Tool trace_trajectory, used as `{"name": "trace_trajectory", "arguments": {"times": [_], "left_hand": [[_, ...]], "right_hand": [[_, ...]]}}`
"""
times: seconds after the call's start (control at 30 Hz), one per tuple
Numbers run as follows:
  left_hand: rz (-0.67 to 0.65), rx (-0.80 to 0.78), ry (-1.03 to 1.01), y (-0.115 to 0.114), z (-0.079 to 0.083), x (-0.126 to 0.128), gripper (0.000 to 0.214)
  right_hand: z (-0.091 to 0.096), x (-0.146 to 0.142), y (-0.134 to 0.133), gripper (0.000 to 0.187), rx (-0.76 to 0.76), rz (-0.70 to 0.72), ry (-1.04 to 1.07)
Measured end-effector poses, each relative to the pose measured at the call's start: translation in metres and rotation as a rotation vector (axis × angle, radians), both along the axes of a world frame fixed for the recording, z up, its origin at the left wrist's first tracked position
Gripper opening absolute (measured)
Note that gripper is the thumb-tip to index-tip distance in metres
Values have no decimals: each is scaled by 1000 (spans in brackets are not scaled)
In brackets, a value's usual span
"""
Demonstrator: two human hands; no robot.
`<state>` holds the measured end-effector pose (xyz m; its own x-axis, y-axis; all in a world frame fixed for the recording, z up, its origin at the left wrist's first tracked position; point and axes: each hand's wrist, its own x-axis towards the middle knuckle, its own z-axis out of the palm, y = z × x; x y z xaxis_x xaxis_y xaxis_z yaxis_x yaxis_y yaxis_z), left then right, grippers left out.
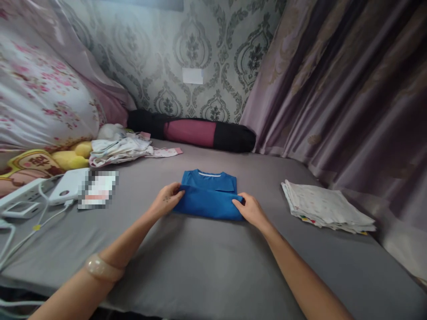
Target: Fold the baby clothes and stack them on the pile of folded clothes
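Observation:
A blue shirt (208,202) lies partly folded on the grey bed sheet (213,262), its neckline pointing away from me. The lower part is turned up over the front, below the collar. My left hand (167,198) pinches the left end of the folded edge. At the right end of that same edge, my right hand (249,207) grips the cloth between thumb and fingers. A pale bangle circles my left wrist.
On the right rests a stack of folded white cloths (328,206). Crumpled light clothes (122,149), a white power bank (70,186), a power strip (23,195) and cables lie left. A black and maroon bolster (190,132) lines the wall; curtains (350,84) hang right.

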<state>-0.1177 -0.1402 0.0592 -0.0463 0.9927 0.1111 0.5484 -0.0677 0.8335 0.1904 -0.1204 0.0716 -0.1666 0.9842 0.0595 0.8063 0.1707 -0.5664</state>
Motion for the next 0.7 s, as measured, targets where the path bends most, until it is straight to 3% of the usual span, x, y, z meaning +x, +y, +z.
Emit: {"name": "trace_trajectory", "arguments": {"times": [0.27, 0.5, 0.7], "left_hand": [[220, 33, 299, 44, -3, 15, 29], [257, 67, 434, 67, -12, 19, 31], [283, 69, 501, 82, -16, 23, 30]], "right_hand": [[-5, -17, 51, 30, -12, -134, -129], [-6, -36, 69, 39, -36, -236, -227], [-7, -48, 83, 35, 33, -250, -318]]}}
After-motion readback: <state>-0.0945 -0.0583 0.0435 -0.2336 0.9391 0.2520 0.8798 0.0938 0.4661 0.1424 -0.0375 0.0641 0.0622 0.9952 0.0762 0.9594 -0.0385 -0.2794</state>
